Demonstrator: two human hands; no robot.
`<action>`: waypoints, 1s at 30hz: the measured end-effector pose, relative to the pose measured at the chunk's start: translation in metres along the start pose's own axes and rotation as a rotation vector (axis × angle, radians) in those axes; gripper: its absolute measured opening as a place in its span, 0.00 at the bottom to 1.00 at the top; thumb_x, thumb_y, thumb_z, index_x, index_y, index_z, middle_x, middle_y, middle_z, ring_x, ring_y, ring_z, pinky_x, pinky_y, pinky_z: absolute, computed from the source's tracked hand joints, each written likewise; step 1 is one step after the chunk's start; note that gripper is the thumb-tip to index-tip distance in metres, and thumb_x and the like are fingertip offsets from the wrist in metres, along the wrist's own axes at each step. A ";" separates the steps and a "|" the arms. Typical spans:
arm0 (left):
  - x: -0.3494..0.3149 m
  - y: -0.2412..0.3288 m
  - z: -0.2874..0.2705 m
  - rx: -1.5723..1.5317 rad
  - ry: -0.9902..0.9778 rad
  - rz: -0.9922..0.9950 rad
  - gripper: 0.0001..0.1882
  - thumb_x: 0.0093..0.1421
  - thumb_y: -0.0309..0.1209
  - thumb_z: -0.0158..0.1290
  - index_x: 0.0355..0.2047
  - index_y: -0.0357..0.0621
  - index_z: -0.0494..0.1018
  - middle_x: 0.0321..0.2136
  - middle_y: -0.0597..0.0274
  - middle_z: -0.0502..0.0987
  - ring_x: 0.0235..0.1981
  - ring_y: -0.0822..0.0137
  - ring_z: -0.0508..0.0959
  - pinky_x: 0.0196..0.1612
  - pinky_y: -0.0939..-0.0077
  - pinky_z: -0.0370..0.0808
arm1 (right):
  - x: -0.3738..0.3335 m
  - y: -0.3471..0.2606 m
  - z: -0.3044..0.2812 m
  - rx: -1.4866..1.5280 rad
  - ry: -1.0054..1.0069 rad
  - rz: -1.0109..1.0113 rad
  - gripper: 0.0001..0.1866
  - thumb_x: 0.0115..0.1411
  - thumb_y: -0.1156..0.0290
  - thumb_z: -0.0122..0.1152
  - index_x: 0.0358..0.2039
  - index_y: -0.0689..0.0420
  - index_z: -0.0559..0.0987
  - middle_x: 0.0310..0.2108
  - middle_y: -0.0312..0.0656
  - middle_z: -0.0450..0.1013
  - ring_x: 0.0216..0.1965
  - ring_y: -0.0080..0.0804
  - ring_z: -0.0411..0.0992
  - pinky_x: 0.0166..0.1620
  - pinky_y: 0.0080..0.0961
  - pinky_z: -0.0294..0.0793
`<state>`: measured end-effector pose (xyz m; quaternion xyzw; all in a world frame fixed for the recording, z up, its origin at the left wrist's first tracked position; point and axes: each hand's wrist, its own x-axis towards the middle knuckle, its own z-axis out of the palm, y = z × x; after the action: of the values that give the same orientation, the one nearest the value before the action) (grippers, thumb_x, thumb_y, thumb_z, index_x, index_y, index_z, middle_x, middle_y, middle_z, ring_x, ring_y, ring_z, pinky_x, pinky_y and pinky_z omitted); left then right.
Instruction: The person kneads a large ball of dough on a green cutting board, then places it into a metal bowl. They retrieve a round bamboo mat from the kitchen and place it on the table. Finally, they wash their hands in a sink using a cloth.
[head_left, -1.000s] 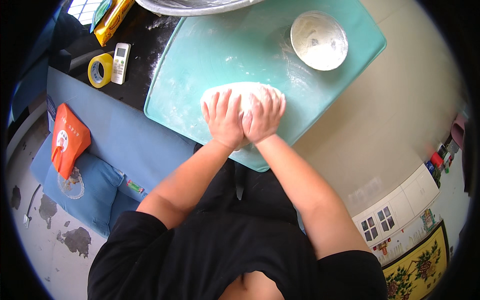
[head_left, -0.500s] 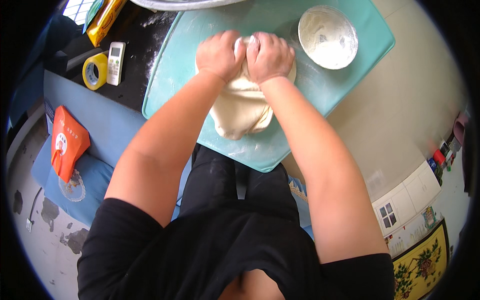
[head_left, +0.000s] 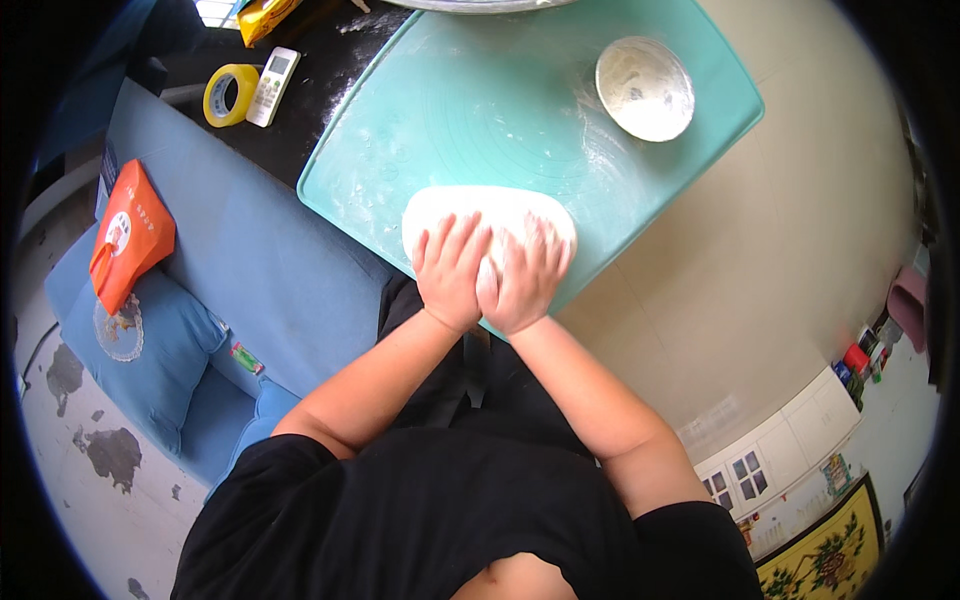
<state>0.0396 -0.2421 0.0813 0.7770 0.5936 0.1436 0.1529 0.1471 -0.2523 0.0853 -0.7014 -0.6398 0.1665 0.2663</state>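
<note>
A thick, smooth oval of white dough lies at the near edge of a teal board. My left hand rests on the dough's near left part, fingers spread and pointing away from me. Beside it my right hand presses the near right part with fingers stretched forward, slightly blurred. The two thumbs almost meet in the middle. Flour marks streak the board. Toward its far right corner stands a bowl dusted with white flour.
Left of the board, a black tabletop holds a roll of yellow tape and a white remote control. Part of a metal basin shows at the far edge. A blue sofa with an orange bag stands at left.
Both hands have come back toward me and flattened out from their curled grip. The dough, folded and farther away before, is now a smooth oval at the near edge. The view has shifted.
</note>
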 end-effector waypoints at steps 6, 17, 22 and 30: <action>-0.029 -0.032 0.054 0.052 0.336 0.239 0.18 0.57 0.42 0.38 0.44 0.50 0.65 0.47 0.60 0.69 0.53 0.56 0.64 0.59 0.59 0.46 | -0.039 0.030 0.049 -0.057 0.148 -0.131 0.22 0.54 0.56 0.37 0.47 0.49 0.68 0.51 0.45 0.62 0.54 0.45 0.57 0.57 0.46 0.42; 0.124 -0.056 0.045 -0.067 0.093 0.185 0.20 0.51 0.44 0.42 0.41 0.50 0.70 0.46 0.62 0.70 0.50 0.59 0.66 0.55 0.61 0.52 | 0.108 0.051 0.068 -0.154 0.107 -0.189 0.24 0.53 0.54 0.34 0.45 0.52 0.70 0.48 0.46 0.65 0.49 0.46 0.62 0.54 0.47 0.48; 0.173 -0.063 0.042 -0.120 0.056 0.186 0.21 0.48 0.44 0.45 0.40 0.49 0.70 0.41 0.61 0.72 0.43 0.59 0.70 0.50 0.62 0.59 | 0.156 0.058 0.074 -0.160 0.121 -0.246 0.24 0.51 0.53 0.37 0.40 0.53 0.72 0.42 0.44 0.68 0.43 0.44 0.65 0.50 0.45 0.55; 0.216 -0.076 0.060 -0.115 0.006 0.188 0.18 0.47 0.44 0.46 0.37 0.51 0.71 0.35 0.62 0.74 0.37 0.59 0.72 0.43 0.66 0.65 | 0.197 0.071 0.082 -0.158 0.030 -0.164 0.19 0.46 0.53 0.45 0.33 0.51 0.73 0.32 0.40 0.70 0.36 0.41 0.67 0.41 0.37 0.60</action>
<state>0.0523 -0.0187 0.0049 0.8188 0.5091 0.1937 0.1815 0.1826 -0.0475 -0.0010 -0.6680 -0.7021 0.0825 0.2324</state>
